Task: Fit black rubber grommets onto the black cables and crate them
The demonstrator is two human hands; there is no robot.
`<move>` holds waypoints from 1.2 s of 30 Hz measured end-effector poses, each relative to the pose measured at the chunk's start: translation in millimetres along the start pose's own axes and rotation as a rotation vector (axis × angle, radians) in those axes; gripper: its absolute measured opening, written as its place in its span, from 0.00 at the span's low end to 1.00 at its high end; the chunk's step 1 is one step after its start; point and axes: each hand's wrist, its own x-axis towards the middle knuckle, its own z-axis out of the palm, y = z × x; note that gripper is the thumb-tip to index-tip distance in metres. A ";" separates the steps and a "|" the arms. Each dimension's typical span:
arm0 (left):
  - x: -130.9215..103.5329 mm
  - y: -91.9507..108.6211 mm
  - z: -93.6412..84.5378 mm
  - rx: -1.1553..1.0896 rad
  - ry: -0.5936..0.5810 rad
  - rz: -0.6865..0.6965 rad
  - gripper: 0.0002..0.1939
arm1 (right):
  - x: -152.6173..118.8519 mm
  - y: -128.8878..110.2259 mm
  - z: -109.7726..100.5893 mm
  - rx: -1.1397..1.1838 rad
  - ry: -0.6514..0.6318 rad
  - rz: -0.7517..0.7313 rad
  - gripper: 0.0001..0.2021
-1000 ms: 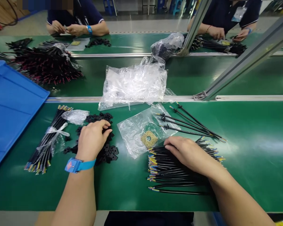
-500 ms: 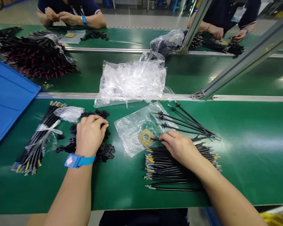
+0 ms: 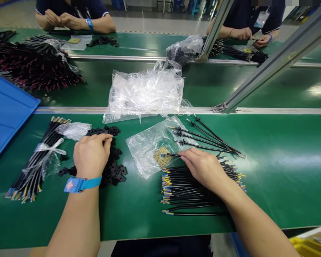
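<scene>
My right hand (image 3: 203,166) pinches a black cable (image 3: 172,155), whose stripped end lies over a yellowish sponge (image 3: 162,157) on a clear plastic bag (image 3: 139,151). Below that hand many black cables (image 3: 187,194) lie side by side, with coloured wire ends. Several cables with small black pieces on them (image 3: 208,137) rest behind it. Over the pile of small black parts (image 3: 117,172) is my left hand (image 3: 92,153), thumb and forefinger closed together; what they hold, if anything, is hidden. A blue strap circles the left wrist.
A tied cable bundle (image 3: 39,157) and a blue panel (image 3: 9,110) are at the left. Crumpled clear bags (image 3: 147,91) lie across the metal rail (image 3: 200,110). A slanted metal post (image 3: 259,67) rises at right. Two people work across the green table (image 3: 291,142).
The whole view has shifted a little. My left hand has moved slightly left over the black parts. My right hand still holds the cable at the sponge.
</scene>
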 end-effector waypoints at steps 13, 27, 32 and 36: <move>-10.6 6.3 -29.6 -0.564 -0.073 -0.190 0.10 | 2.0 -10.5 -5.6 0.171 0.287 -0.131 0.10; -38.7 92.5 -35.9 -1.903 -0.529 -0.565 0.19 | -2.2 -43.0 -14.8 0.201 0.500 -0.134 0.09; -46.4 98.9 -33.5 -2.143 -0.618 -0.630 0.15 | -1.8 -45.1 -15.9 0.256 0.511 -0.126 0.09; -51.8 102.9 -33.9 -2.210 -0.693 -0.643 0.14 | -2.0 -46.0 -14.5 0.258 0.525 -0.154 0.08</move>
